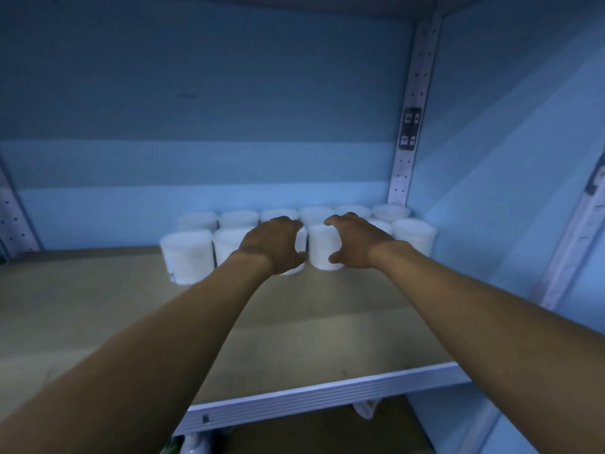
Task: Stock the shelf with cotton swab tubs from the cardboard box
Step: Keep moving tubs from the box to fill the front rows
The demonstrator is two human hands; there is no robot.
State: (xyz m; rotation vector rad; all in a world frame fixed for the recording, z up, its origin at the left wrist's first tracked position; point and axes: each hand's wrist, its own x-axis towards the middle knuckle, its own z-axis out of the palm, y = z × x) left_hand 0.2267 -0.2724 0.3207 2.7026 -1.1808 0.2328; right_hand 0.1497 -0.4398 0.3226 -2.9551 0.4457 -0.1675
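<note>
White tubs [296,224] stood in two rows at the back right of the shelf [131,309], lids up, touching or just beside each other. Left hand [273,245] curled around one front-row tub [300,247], mostly hiding it. Right hand [355,240] gripped the neighbouring tub [322,247], fingers over the top, thumb low on the side. Both tubs sat on the board, just apart. Shelf surface was plain brown board with a pale ribbed metal front edge [327,396]. Blue back panel [212,109] and blue side wall [510,142] met at a perforated metal upright [409,126]. Lighting was dim and bluish, image soft. Cardboard box not in view.
</note>
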